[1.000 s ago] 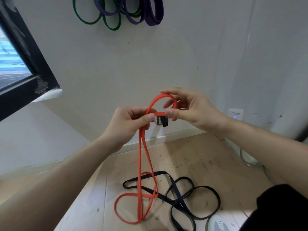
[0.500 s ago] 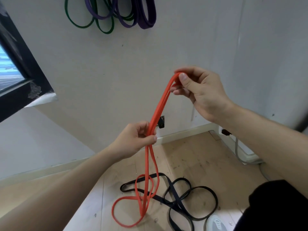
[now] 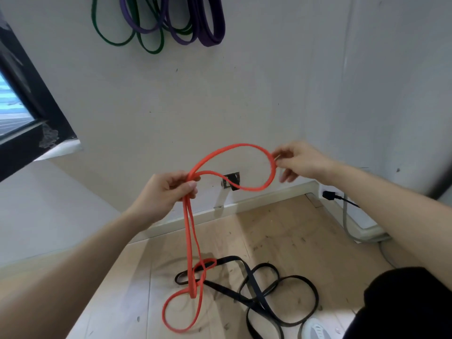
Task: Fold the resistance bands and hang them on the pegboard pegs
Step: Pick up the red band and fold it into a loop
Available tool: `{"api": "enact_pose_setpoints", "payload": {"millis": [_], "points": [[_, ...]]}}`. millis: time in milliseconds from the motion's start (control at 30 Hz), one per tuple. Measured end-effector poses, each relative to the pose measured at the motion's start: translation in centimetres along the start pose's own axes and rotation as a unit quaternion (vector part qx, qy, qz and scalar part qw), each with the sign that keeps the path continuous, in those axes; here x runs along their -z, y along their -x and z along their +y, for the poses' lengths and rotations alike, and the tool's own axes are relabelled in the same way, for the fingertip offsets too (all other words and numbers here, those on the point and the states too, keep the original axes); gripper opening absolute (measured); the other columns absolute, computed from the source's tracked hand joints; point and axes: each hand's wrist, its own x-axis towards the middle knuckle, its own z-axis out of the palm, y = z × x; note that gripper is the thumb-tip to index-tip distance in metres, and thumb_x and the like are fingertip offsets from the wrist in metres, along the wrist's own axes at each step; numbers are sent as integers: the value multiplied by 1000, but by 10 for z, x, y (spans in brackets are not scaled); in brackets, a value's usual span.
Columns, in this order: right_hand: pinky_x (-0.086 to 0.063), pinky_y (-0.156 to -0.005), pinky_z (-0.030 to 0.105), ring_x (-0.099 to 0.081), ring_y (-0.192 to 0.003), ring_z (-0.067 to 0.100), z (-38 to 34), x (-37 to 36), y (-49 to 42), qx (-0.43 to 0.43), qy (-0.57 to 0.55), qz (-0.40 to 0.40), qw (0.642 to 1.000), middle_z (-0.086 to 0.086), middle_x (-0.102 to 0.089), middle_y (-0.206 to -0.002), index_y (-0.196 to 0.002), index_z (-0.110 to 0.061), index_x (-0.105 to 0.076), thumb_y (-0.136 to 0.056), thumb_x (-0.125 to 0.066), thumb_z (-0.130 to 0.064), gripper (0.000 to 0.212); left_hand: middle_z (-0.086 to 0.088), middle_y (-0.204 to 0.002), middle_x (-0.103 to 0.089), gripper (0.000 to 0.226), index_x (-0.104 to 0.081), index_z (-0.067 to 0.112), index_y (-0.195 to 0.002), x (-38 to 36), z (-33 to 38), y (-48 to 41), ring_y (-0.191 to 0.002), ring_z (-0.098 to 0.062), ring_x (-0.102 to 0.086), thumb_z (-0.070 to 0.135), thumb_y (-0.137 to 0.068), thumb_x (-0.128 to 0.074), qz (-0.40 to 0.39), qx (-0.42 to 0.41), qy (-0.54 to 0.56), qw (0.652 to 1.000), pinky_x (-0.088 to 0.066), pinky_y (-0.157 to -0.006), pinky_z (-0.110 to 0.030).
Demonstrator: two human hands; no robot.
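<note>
We are mid-fold on the orange band (image 3: 236,144). Our left hand (image 3: 168,192) is clenched round two strands gathered together, and from that fist the rest of the band drops straight down to the floor (image 3: 281,236), where its lower end lies in a slack loop. To the right of the left hand an open loop arcs across to our right hand (image 3: 300,162), which pinches the loop's far end between thumb and fingers, though that hand is a little blurred.

Below both hands a black band (image 3: 230,258) lies tangled on the floor, crossed by the orange one and not yet folded. High above the hands, purple bands (image 3: 212,33) and green bands (image 3: 149,48) already hang against the wall; their pegs are out of view.

We judge the next move is to bring the right hand's end back to the left fist, so the loop doubles, then gather up the hanging length likewise. The dragging end may catch on the black band as it lifts.
</note>
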Motion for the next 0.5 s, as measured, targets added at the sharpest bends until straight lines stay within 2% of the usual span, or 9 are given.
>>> {"api": "enact_pose_setpoints", "payload": {"millis": [67,100,167,233,267,333,367,433,500], "points": [[-52,-55,16,-70,-65,13,-8,-9,4,27,124,-31,991,6,-64,-116,-131,-10,-58,-95,-53,-2,37,-6,-84,-74,15,-74,12,-108,0,6,-2,-81,-16,-73,12,-99,-62,0,-12,-2,1000,-59,-79,-25],[-46,-56,8,-66,-65,3,-15,-14,7,61,154,-21,986,6,-63,-121,-133,-12,-58,-93,-57,-4,41,-8,-84,-73,14,-74,12,-107,-1,9,-3,-81,-16,-72,12,-99,-62,-4,-21,-11,1000,-59,-80,-25],[-44,-66,5,-62,-78,-2,-33,-29,13,144,150,4,978,0,-63,-127,-137,-18,-58,-90,-69,-16,48,-9,-86,-74,14,-74,11,-106,-5,15,-3,-84,-17,-72,12,-99,-62,-25,-43,-41,998,-59,-82,-28],[-45,-77,12,-60,-100,4,-49,-50,21,206,122,-37,970,-9,-61,-129,-139,-24,-56,-87,-76,-33,57,-8,-90,-75,15,-74,13,-108,-9,20,-3,-85,-18,-73,14,-98,-63,-46,-61,-64,995,-60,-84,-31],[-45,-79,14,-59,-104,4,-54,-62,23,223,116,-69,965,-12,-62,-126,-138,-25,-56,-86,-77,-37,58,-9,-91,-75,15,-74,12,-109,-11,21,-3,-85,-20,-73,15,-98,-64,-54,-69,-68,994,-60,-84,-33],[-46,-76,17,-60,-90,3,-58,-81,24,248,107,-106,957,-12,-67,-105,-127,-20,-64,-88,-76,-32,43,-13,-91,-75,15,-74,11,-109,-12,24,-3,-84,-22,-73,15,-97,-66,-64,-73,-60,993,-61,-85,-36],[-49,-74,22,-61,-83,6,-60,-87,24,252,97,-99,958,-8,-69,-95,-119,-17,-68,-89,-75,-28,33,-14,-90,-74,14,-74,12,-107,-11,24,-2,-83,-22,-73,15,-96,-67,-65,-72,-54,994,-61,-84,-37],[-54,-76,35,-64,-78,14,-63,-89,21,239,82,-71,965,3,-73,-88,-107,-14,-74,-91,-73,-24,20,-14,-88,-74,11,-75,12,-104,-9,25,-1,-82,-26,-73,15,-94,-70,-66,-71,-57,994,-62,-83,-39],[-54,-81,41,-68,-81,18,-66,-86,20,229,92,-64,967,5,-75,-87,-102,-14,-77,-90,-74,-24,16,-15,-86,-75,11,-75,11,-102,-7,24,1,-82,-28,-73,15,-92,-73,-68,-67,-72,993,-62,-81,-38]]}}
